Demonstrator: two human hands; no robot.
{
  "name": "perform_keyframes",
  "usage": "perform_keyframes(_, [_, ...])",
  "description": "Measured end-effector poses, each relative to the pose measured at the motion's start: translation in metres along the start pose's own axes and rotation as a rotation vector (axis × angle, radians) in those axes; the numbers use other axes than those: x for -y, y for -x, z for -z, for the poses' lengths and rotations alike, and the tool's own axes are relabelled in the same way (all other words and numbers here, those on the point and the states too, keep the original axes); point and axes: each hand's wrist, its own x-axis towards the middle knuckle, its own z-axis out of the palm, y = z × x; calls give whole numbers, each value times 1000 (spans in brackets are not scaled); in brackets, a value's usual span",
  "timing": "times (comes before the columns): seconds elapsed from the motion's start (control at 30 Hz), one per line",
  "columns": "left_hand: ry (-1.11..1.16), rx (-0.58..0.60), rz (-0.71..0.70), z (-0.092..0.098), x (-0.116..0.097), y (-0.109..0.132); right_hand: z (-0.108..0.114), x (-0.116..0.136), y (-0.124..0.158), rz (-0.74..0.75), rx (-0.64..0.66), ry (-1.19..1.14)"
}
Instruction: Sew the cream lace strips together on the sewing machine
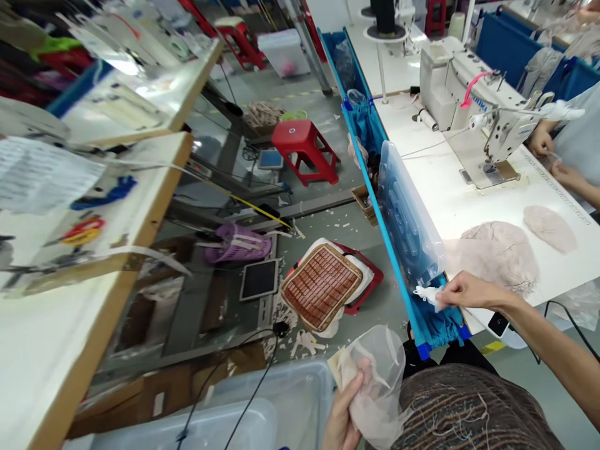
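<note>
My left hand [345, 409], low in the view, is closed on a sheer whitish fabric piece [379, 390], which hangs over the fingers and lets them show through. At the near end of the blue cloth trough [434, 325], my right hand [469, 291] pinches a small crumpled white scrap of cloth [427, 295]. Beside that hand, a beige fabric piece [501, 253] lies on the white sewing table [492, 199], with a smaller beige fabric piece [549, 229] farther right. Behind them stands a sewing machine [490, 103].
A clear plastic lid [407, 215] stands upright in the trough. A stool with a brown woven seat [323, 284] and a red stool [307, 150] stand on the scrap-strewn floor. Plastic bins [281, 390] are at the lower left. Another person's hands [557, 159] show at the right edge.
</note>
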Motion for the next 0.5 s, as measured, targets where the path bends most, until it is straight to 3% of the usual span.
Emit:
perform_keyframes(0.13, [-1, 125, -47, -16, -13, -7, 36, 6, 45, 168, -90, -232])
perform_keyframes(0.27, [-20, 223, -92, -33, -25, -14, 46, 4, 66, 260, -163, -312])
perform_keyframes(0.4, [-36, 209, -111, -47, -28, -6, 28, -1, 57, 220, -120, -203])
perform_keyframes(0.5, [-63, 139, -92, -49, -26, 4, -10, -7, 21, 100, -55, 15])
